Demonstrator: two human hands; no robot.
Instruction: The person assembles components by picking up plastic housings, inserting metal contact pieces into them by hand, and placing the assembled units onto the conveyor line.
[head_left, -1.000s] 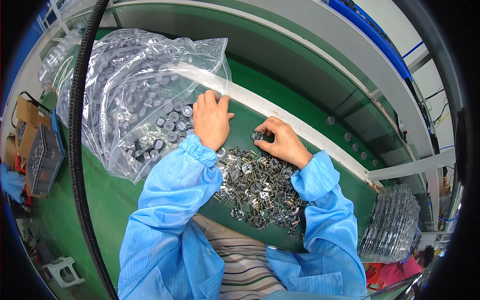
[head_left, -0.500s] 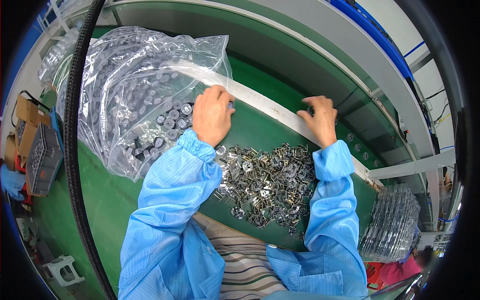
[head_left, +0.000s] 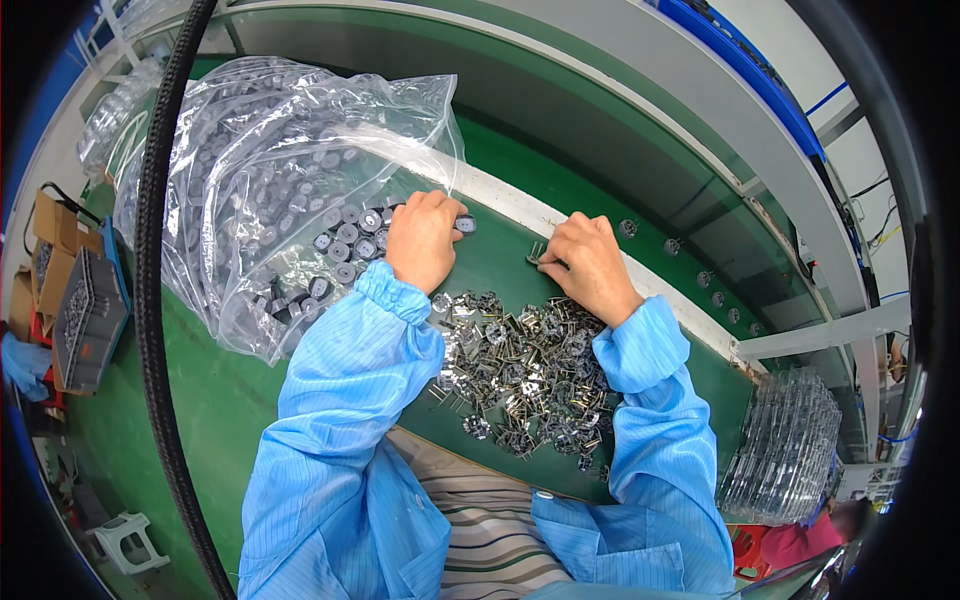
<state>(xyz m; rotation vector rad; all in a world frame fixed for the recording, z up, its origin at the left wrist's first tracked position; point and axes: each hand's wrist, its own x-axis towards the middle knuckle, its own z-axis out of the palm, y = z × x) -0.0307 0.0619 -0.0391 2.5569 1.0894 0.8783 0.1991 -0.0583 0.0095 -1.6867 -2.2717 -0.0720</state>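
My left hand [head_left: 424,242] is closed by the opening of a clear plastic bag [head_left: 215,165], its fingertips on a small dark grey round cap [head_left: 465,225]. Many similar grey caps [head_left: 343,252] lie in and at the mouth of the bag. To the right, my right hand [head_left: 592,268] pinches a small metal pin piece [head_left: 536,255] with thin prongs sticking out. Below both hands spreads a pile of metal pin pieces [head_left: 525,375] on the green tabletop [head_left: 505,262].
Beyond a white rail [head_left: 500,195], small round parts [head_left: 673,246] stand in a row on a green strip. Stacked clear plastic trays [head_left: 785,450] are at the right. A black braided cable [head_left: 160,300] crosses the left side. A grey bin [head_left: 88,320] stands far left.
My right hand has come back from beyond the rail, leaving a round part there, and now pinches a metal pin piece. My left hand has shifted slightly nearer me; the cap at its fingertips shows more.
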